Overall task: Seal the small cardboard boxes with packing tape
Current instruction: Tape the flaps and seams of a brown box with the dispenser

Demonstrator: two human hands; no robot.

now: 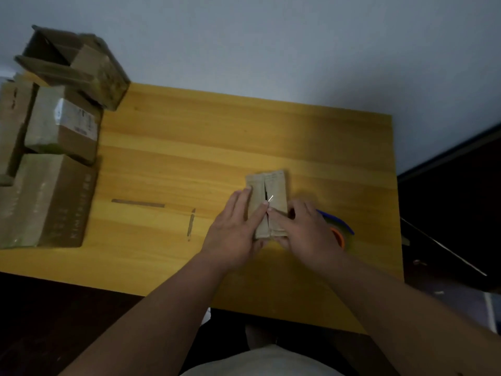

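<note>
A small cardboard box (273, 185) lies on the yellow wooden table (189, 137), its two top flaps meeting along a centre seam. My left hand (235, 229) lies flat on the left flap with straight fingers reaching the seam. My right hand (306, 232) presses on the right flap, fingers pointing at the seam. A thin shiny strip of tape end (270, 198) shows at the seam by my fingertips. A tape dispenser (340, 229), blue with an orange roll core, sits just right of the box, partly hidden behind my right hand.
Several cardboard boxes (51, 191) are stacked at the table's left edge, the top one (78, 66) open. Two tape strips (138, 203) (191, 223) are stuck on the tabletop left of my hands. A dark floor and furniture lie to the right.
</note>
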